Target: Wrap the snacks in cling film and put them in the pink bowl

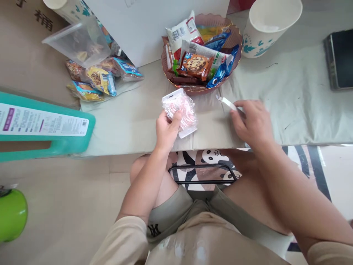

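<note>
My left hand (168,127) grips a clear plastic packet (185,112) with pinkish contents and white ends, thumb on top, over the covered bench. What is inside the packet is too blurred to name. To the right, my right hand (252,119) is closed around a slim white tool (227,103), whose narrow tip points up and left, apart from the packet. Just beyond both hands stands a scalloped, pinkish-brown basket (165,68), heaped with wrapped snacks, among them a cookie packet (196,65).
A paper cup (271,27) stands right of the basket, and a black phone-like device (340,60) lies at far right. On the left are a clear plastic container (79,42), bagged snacks (100,79) and a teal handled container (68,145). A green bin (12,215) is lower left.
</note>
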`<action>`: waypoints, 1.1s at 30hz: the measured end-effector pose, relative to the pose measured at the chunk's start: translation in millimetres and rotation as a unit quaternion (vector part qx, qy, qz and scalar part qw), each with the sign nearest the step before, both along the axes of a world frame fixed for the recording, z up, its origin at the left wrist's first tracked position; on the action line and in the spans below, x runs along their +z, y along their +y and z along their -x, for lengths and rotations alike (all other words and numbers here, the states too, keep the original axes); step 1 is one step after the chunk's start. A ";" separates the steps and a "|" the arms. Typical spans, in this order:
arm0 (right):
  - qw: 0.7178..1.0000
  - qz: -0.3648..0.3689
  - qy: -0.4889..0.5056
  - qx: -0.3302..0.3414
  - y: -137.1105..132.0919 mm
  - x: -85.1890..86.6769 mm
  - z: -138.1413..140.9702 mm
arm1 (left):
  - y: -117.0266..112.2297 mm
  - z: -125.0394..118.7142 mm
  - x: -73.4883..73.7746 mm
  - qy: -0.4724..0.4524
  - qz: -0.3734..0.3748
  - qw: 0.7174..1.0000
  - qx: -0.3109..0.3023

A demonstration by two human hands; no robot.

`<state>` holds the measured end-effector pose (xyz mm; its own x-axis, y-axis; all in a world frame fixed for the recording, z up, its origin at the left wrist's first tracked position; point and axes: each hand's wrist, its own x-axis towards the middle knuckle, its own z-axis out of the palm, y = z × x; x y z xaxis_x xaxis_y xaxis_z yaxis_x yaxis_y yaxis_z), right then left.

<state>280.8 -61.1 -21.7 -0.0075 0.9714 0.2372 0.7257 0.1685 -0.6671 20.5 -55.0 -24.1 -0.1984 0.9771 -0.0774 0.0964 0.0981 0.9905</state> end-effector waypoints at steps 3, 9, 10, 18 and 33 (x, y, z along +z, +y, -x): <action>0.967 0.074 0.232 0.072 -14.9 13.7 28.5 | -0.8 -3.9 2.6 0.032 -0.005 0.999 0.002; 0.837 0.181 0.483 0.186 -19.3 17.5 81.4 | -11.7 -19.7 8.0 0.049 0.011 0.998 -0.049; 0.838 0.182 0.484 0.178 -17.4 16.5 82.6 | -12.7 -20.6 7.9 0.041 0.006 0.998 -0.056; 0.851 0.197 0.470 0.126 -15.2 17.6 68.7 | -13.2 -20.4 10.0 -0.003 -0.010 0.995 -0.097; 0.838 0.372 0.378 0.124 -18.8 32.3 74.1 | -4.4 1.0 10.0 -0.088 -0.125 0.986 0.060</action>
<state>206.6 -79.9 10.5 -0.3526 0.8429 -0.4064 0.0519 -0.4160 -0.9079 19.4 -59.4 -14.2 -0.3197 0.9401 0.1187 -0.0760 -0.1503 0.9857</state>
